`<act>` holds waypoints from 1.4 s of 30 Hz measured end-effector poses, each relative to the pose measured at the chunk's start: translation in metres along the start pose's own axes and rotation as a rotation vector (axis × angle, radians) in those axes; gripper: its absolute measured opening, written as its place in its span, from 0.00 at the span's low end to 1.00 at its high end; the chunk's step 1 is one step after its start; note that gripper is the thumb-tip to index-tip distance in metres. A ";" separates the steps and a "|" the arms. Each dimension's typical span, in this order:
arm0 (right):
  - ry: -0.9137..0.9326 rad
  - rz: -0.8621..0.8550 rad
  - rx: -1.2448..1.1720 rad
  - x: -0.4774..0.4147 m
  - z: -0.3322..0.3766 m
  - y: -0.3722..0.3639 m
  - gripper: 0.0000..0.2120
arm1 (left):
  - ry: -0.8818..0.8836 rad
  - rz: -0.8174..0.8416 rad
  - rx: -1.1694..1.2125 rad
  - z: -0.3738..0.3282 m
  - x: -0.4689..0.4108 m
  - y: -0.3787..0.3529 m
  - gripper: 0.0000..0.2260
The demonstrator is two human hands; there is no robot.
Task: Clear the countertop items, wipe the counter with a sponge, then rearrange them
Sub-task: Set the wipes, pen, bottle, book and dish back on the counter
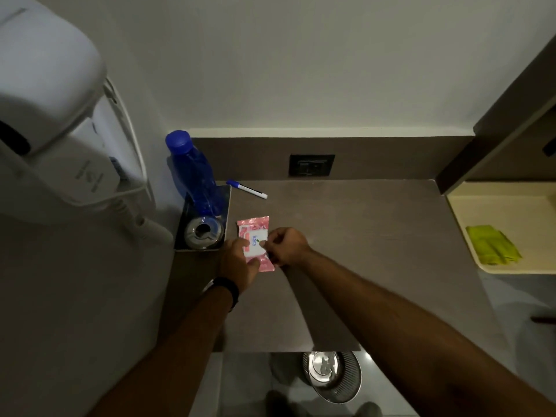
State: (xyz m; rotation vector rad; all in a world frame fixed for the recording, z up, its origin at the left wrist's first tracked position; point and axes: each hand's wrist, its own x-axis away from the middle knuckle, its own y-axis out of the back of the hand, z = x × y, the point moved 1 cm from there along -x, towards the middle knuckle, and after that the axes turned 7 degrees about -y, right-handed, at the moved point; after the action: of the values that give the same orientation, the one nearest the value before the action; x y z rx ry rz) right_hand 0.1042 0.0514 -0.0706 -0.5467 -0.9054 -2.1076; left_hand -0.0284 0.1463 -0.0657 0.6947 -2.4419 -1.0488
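A pink wet-wipes packet [254,228] lies flat on the brown countertop [361,251], right of a dark tray. My left hand [237,263] presses on the packet's lower left part. My right hand [287,246] pinches the white label flap in the packet's middle. A blue bottle [192,173] stands in the tray [227,212] with a round metal ashtray [204,233] in front of it. A blue-capped white marker [246,189] lies behind the packet. A yellow-green cloth or sponge [493,243] rests on a cream shelf at the right.
A white wall-mounted hair dryer [60,130] juts out at the left. A dark wall socket [311,165] sits behind the counter. A metal bin [332,376] stands on the floor below the counter's front edge. The cream shelf [511,266] adjoins the counter's right side.
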 end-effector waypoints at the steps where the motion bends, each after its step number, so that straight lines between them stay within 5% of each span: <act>1: -0.023 0.031 0.004 0.000 0.001 0.001 0.14 | 0.013 0.025 -0.004 0.004 0.001 0.002 0.24; 9: -0.219 0.314 -0.026 0.004 0.001 0.005 0.15 | -0.040 0.074 -0.086 0.014 -0.001 0.007 0.16; 15: -0.222 0.367 0.071 0.007 0.010 0.012 0.15 | 0.012 0.032 -0.080 0.007 0.004 0.006 0.14; 25: 0.084 -0.201 0.387 -0.029 0.059 0.045 0.12 | -0.011 -0.109 -0.107 0.012 0.005 0.018 0.05; 42: 0.190 -0.301 0.384 -0.075 0.079 0.037 0.15 | -0.063 -0.252 -0.080 0.037 0.054 0.021 0.04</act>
State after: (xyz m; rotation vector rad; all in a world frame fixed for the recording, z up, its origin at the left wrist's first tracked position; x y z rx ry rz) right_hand 0.1860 0.1300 -0.0504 -0.0113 -1.3025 -2.1224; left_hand -0.0972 0.1477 -0.0651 0.9751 -2.3942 -1.2727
